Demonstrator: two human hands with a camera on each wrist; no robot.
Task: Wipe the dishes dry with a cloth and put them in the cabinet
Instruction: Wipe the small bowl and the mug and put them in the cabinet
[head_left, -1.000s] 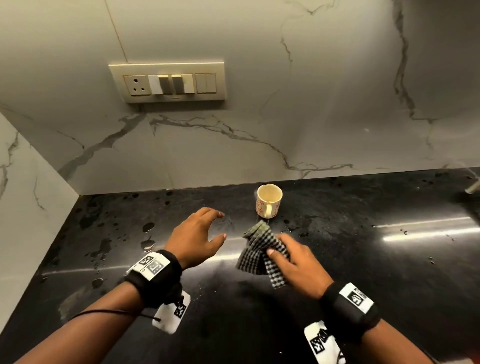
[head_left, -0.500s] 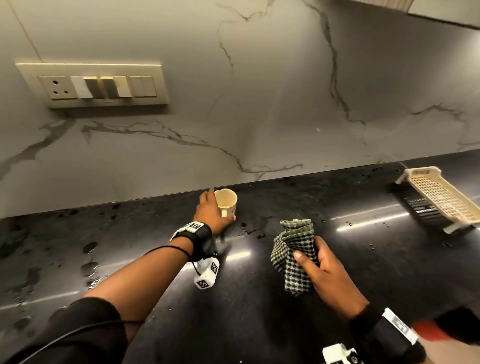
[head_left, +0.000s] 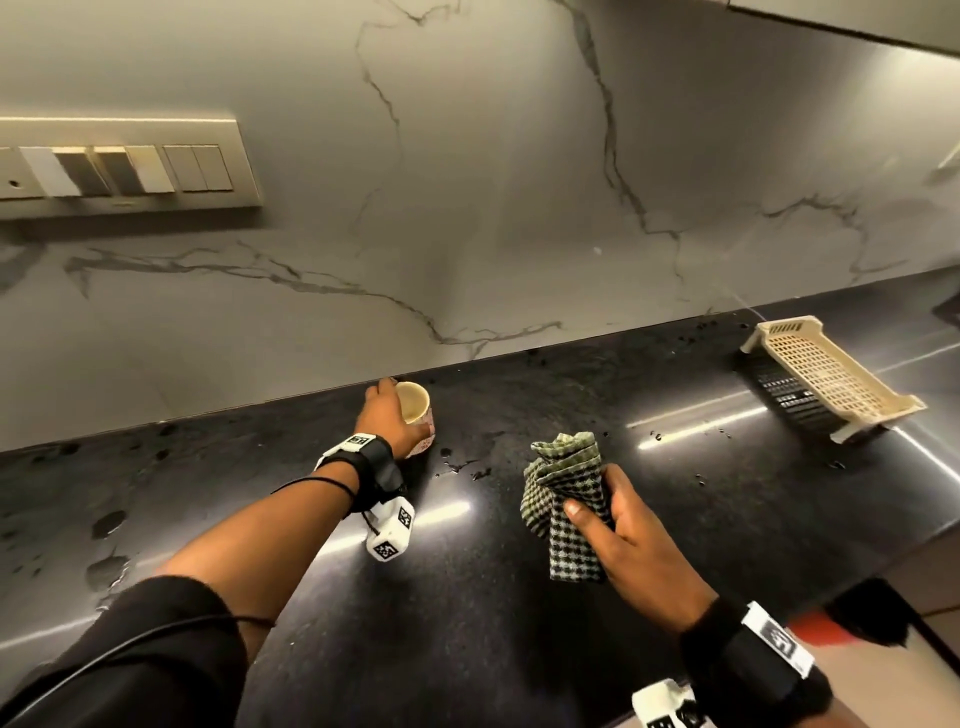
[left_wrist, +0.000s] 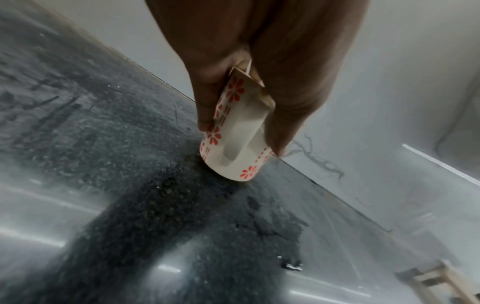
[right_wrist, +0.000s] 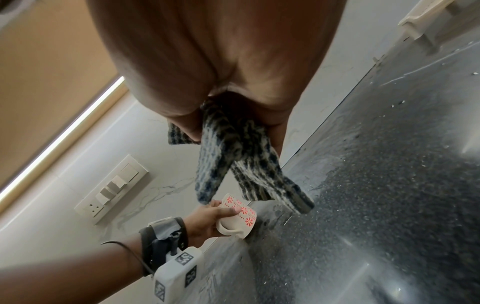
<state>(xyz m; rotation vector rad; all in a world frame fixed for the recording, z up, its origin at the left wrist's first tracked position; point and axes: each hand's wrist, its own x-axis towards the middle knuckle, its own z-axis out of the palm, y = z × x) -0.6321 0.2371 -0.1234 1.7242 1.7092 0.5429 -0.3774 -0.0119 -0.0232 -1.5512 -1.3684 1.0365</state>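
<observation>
Reaching to the back of the counter, your left hand had its fingers wrapped round the flowered cup, which stood mouth up on the wet black stone just beside the marble wall, handle towards your wrist. Your right hand clutched the bunched checked cloth nearer you, off to the cup's right, so cup and cloth had yet to meet. A perforated tray sat far right, well apart from both hands.

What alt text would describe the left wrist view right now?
The left hand grips a cream ceramic cup with red flowers, handle toward the camera, its base at the speckled black stone countertop. A grey-veined marble wall rises behind.
</observation>
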